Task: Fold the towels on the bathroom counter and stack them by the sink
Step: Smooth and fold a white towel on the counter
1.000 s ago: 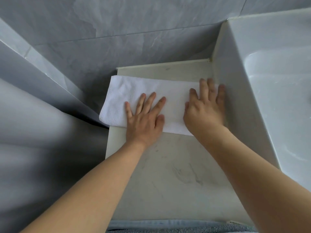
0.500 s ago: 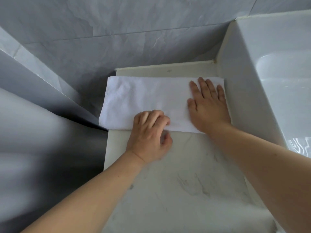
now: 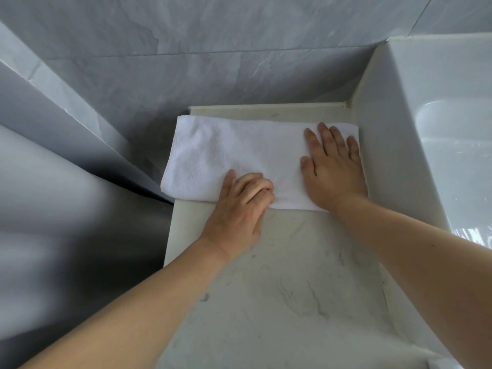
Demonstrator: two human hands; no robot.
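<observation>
A white towel (image 3: 239,153), folded into a long strip, lies across the back of the marble counter (image 3: 279,275); its left end hangs over the counter's left edge. My left hand (image 3: 239,209) is at the towel's near edge with fingers curled, pinching that edge near the middle. Pressed flat on the towel's right end is my right hand (image 3: 332,166), fingers straight, next to the sink's side wall.
The white sink (image 3: 439,155) rises as a raised block along the counter's right side. Grey tiled wall (image 3: 213,62) stands behind the counter. Left of the counter the surface drops away into a dark gap (image 3: 149,187).
My left hand pulled back from lying flat on the towel and curled its fingers round the near edge. My right hand slid slightly and stays flat on the right end.
</observation>
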